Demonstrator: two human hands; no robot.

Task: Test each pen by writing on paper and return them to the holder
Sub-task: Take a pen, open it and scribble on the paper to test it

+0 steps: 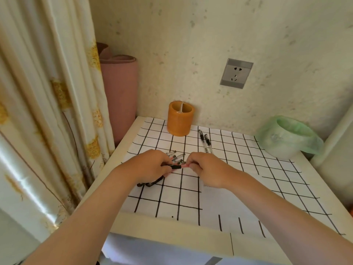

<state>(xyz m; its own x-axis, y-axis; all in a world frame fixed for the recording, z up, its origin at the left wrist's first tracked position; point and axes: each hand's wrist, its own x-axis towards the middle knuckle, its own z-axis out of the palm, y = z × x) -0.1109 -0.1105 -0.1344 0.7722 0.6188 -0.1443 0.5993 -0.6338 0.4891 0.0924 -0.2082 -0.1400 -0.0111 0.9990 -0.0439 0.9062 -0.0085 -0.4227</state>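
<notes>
My left hand (pixel 150 165) grips a bundle of several pens (pixel 176 158) over the gridded paper (pixel 238 169); their ends fan out past my fingers. My right hand (pixel 207 169) pinches the pink barrel of one pen (pixel 184 166), whose black cap end sits at my left fingers. Two more pens (pixel 204 140) with black caps lie side by side on the paper, farther back and to the right. The orange cylindrical holder (pixel 180 119) stands upright at the back of the table against the wall, and no pens show above its rim.
A small bin lined with a green bag (pixel 288 136) sits at the back right of the white table (pixel 172 228). A curtain (pixel 47 111) hangs at the left beside a pink rolled mat (pixel 122 96). A wall socket (pixel 236 73) is above the table.
</notes>
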